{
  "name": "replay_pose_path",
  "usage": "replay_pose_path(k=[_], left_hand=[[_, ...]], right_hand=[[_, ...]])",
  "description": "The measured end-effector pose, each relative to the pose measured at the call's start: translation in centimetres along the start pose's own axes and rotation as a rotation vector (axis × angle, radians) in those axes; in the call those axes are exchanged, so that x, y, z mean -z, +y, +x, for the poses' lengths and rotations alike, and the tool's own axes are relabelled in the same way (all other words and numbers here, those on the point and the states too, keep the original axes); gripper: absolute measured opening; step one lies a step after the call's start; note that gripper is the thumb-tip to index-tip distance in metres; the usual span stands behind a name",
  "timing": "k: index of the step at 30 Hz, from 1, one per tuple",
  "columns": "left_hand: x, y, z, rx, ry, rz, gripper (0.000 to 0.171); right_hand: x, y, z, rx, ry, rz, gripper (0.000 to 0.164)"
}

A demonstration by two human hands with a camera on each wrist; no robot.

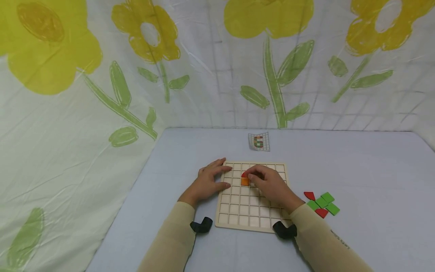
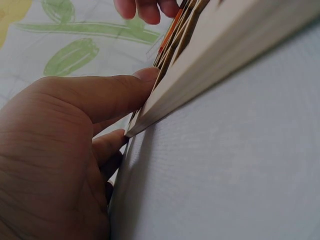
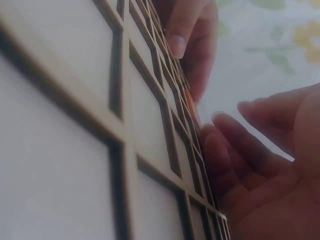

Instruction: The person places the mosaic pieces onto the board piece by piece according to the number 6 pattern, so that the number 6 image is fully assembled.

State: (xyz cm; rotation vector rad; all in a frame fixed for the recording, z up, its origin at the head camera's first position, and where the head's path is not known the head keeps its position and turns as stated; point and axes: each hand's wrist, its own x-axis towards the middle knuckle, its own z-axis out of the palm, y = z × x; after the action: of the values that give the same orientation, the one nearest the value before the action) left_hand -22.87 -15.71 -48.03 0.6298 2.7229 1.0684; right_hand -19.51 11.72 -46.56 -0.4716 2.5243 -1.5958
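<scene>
A pale wooden grid board [image 1: 239, 220] lies on the table. An orange square tile [image 1: 245, 181] sits in one of its cells, and a red quarter-round tile [image 1: 244, 175] is in the cell just beyond. My right hand [image 1: 272, 185] bends over these tiles, its index fingertip touching the red one. In the right wrist view, a gap separates the thumb from the other fingers of the right hand [image 3: 270, 165]. My left hand [image 1: 205, 182] rests at the board's left edge with fingers spread. Its thumb [image 2: 117, 92] lies on the rim in the left wrist view.
Right of the board lie several green square tiles [image 1: 327, 197], with a red quarter-round tile [image 1: 309, 195] and another red tile [image 1: 321, 213]. Beyond the board is a small pattern card [image 1: 259, 141]. A flowered curtain [image 1: 204, 75] hangs behind the table [image 1: 367, 166].
</scene>
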Motion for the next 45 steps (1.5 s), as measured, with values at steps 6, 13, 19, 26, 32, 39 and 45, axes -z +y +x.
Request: replay_pose_path(k=[6,13,19,26,32,39,45], left_hand=[[0.1,0.1,0.1,-0.001,0.0,-0.001,0.059],[0.1,0.1,0.1,-0.005,-0.004,-0.009,0.058],[0.1,0.1,0.1,-0.001,-0.008,-0.011,0.059],[0.1,0.2,0.0,0.003,-0.009,0.003,0.059],[0.0,0.2,0.0,0.007,-0.011,-0.006,0.059],[0.0,0.1,0.1,0.011,-0.019,-0.004,0.059],[0.0,0.1,0.1,0.02,-0.012,-0.004,0.059]], right_hand=[[0.1,0.0,-0.1,-0.005,-0.011,0.01,0.018],[0.2,-0.1,0.0,0.006,-0.022,0.047,0.024],[0.5,-0.2,0.0,0.022,-0.024,0.169,0.041],[0.9,-0.3,0.1,0.015,-0.044,0.299,0.058],[1.4,-0.8,-0.1,0.054,-0.061,0.347,0.063],[2.2,-1.3,-0.5,0.112,-0.054,0.333,0.059],[3.0,-1.3,-0.9,0.129,-0.05,0.314,0.055]])
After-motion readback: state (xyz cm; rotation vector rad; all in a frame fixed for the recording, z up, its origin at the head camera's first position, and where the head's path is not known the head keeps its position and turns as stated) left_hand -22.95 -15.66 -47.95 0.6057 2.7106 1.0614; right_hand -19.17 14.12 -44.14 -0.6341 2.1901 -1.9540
